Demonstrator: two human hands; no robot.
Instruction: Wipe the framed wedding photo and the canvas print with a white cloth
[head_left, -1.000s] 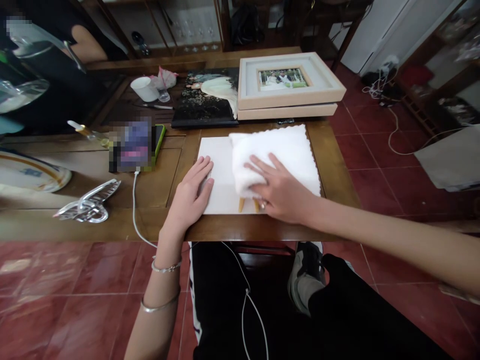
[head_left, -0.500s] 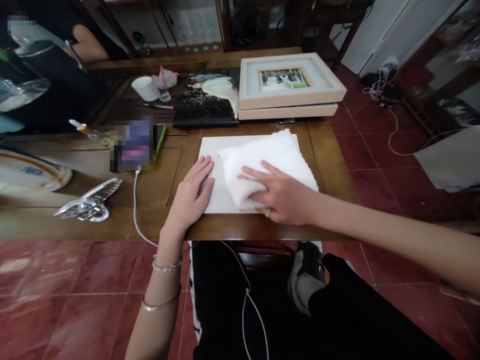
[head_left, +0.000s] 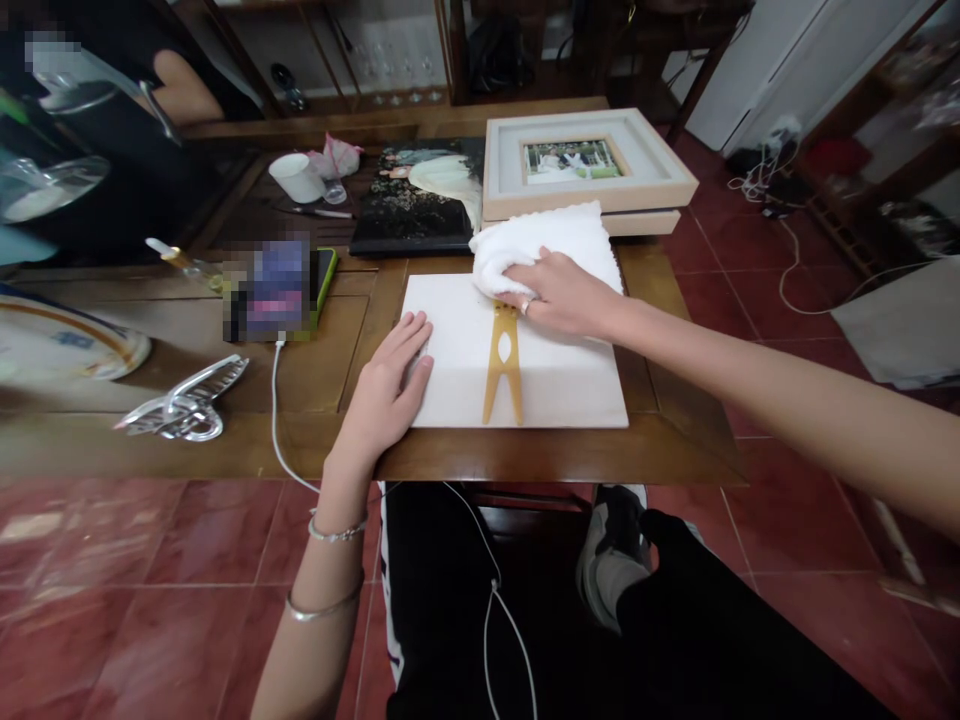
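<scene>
A white rectangular board (head_left: 450, 390) lies flat near the table's front edge. On its face is a gold Y-shaped piece (head_left: 504, 350) with an oval opening, its upper end beside the cloth. My left hand (head_left: 390, 385) rests flat on the board's left edge, fingers stretched out. Bunched under the fingers of my right hand (head_left: 566, 290) is a white fluffy cloth (head_left: 555, 235), which covers the board's upper right part and reaches past its far edge towards the stacked frames.
Stacked picture frames (head_left: 589, 200) and a dark photo panel (head_left: 412, 220) stand behind the board. Leftwards are a phone (head_left: 274, 290) on a white cable (head_left: 276, 420), a claw hair clip (head_left: 187, 400), a dropper (head_left: 180, 262) and a white cup (head_left: 297, 177). Someone's arm (head_left: 184, 90) shows at far left.
My right hand has pushed the cloth away from me, up the board to its far edge, uncovering the gold piece and the lower right. My left hand stays in place.
</scene>
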